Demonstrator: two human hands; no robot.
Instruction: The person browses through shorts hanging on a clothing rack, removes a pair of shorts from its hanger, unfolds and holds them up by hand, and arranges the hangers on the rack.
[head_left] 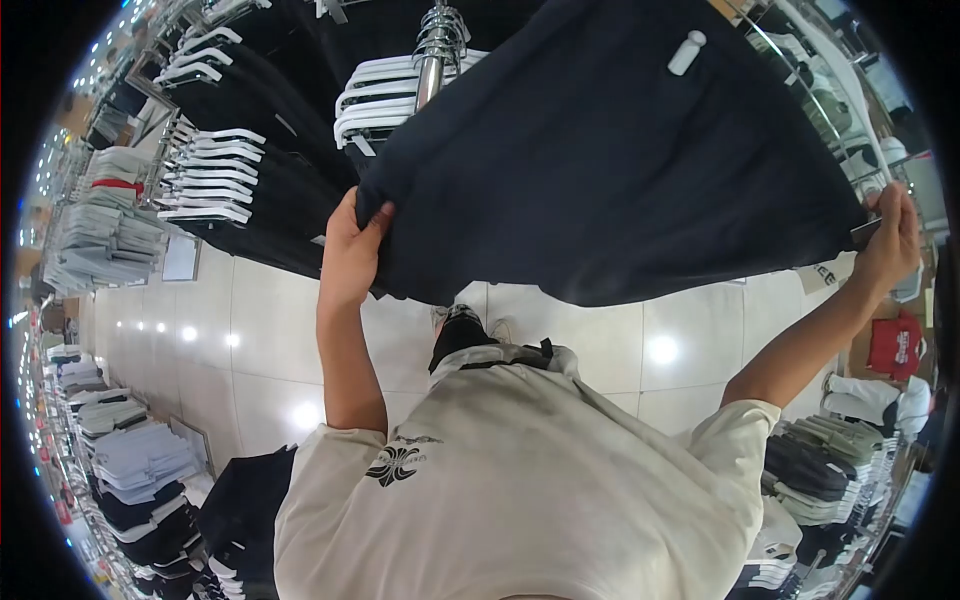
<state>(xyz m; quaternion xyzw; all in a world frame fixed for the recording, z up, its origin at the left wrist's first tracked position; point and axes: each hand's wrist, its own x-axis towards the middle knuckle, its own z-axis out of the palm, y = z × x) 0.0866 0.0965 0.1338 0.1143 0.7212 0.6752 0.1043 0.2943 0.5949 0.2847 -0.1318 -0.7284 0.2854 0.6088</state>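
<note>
A wide black garment point(590, 170) is spread out in front of me; its exact kind cannot be made out. A white security tag point(687, 53) sits on its upper right part. My left hand point(352, 245) grips the garment's left edge, thumb on the near side and fingers behind. At the far right corner, my right hand point(892, 235) is closed on the cloth, with a small dark label point(865, 232) beside its fingers. The lower edge of the cloth hangs loosely between both hands. The garment's top runs out of view.
White hangers point(375, 100) on a metal rail point(430, 75) stand just behind the garment. More white hangers point(215, 175) carry black clothes at left. Racks of folded-looking light clothes point(110, 235) line the far left. A red item point(895, 345) lies at right. Pale tiles point(270, 320) cover the floor.
</note>
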